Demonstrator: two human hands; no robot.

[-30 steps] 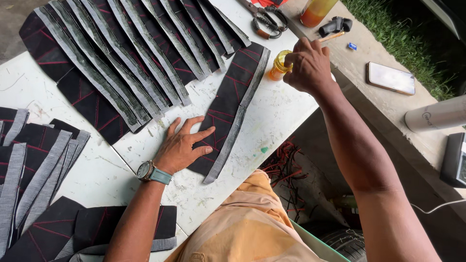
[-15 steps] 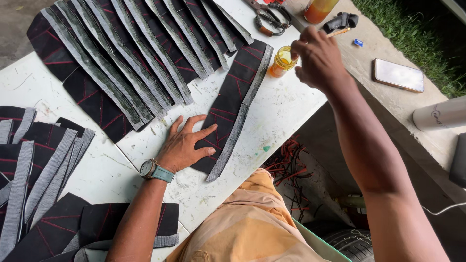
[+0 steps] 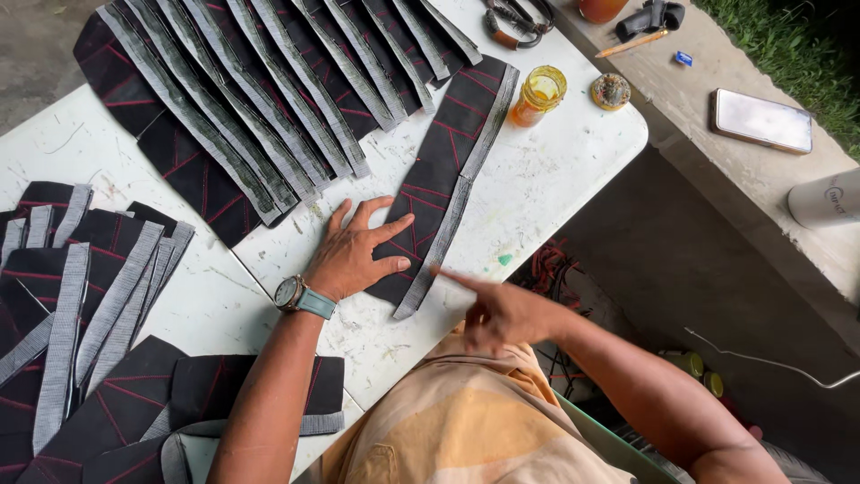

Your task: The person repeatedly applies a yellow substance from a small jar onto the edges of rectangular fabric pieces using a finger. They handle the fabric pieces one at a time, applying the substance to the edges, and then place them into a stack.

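The right hand (image 3: 502,314) has left the glue jar (image 3: 538,94) at the counter's (image 3: 555,193) far corner; its empty forefinger now touches the black fabric strip (image 3: 443,179), which the left hand (image 3: 354,251) still presses flat, fingers spread.

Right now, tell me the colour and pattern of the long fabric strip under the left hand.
Black fabric strip with red stitched lines and a grey edge band, clearest in the head view.

Outdoor craft workshop: worn white table (image 3: 537,193) crowded with cut black fabric pieces (image 3: 269,99), open glue jar (image 3: 539,94), scissors (image 3: 515,18); concrete ledge (image 3: 717,170), grass (image 3: 788,45) beside.
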